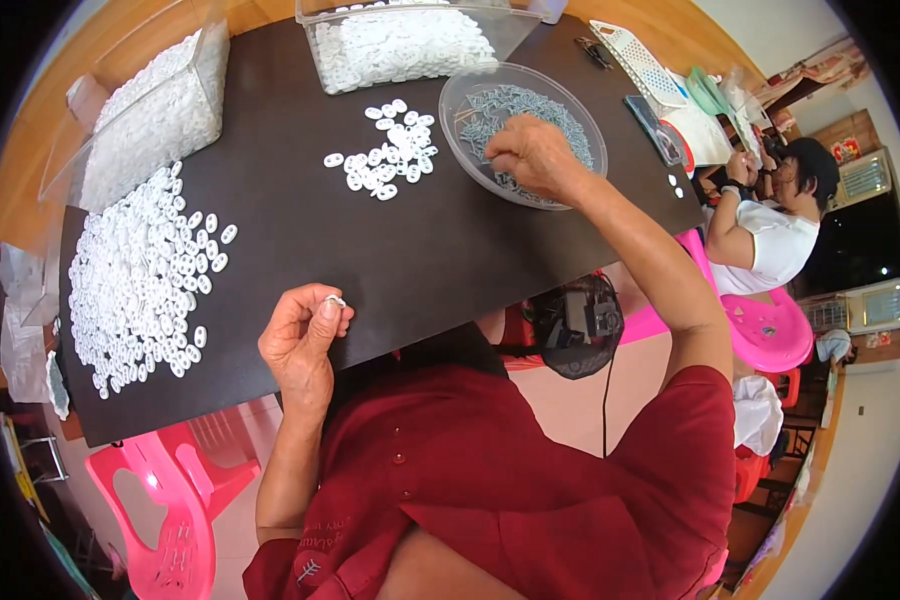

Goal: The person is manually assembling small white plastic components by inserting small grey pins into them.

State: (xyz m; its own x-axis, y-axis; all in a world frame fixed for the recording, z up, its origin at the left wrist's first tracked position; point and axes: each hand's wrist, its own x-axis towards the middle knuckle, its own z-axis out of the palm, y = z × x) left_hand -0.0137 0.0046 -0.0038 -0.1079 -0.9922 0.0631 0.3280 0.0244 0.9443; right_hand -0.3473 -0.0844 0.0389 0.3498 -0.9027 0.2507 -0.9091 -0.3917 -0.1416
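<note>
My left hand [307,335] is over the near edge of the dark table, thumb and fingertips closed on a small white oval plastic piece [335,300]. At the back right, my right hand [537,157] reaches over a round clear bowl [451,160] full of small grey screws [515,103]. Its fingers are bunched together just above the screws, and whatever they pinch is hidden. Between the hands and the back container lies a small pile of white oval pieces with two holes [398,152]. A much larger heap of the same pieces [135,285] spreads across the left of the table.
Two clear plastic bins, one at the left [210,95] and one at the back [328,78], hold many more white pieces. Near the right edge lie a phone [653,130], pliers [594,52] and a white perforated tray [638,62]. A person [770,215] sits off to the right.
</note>
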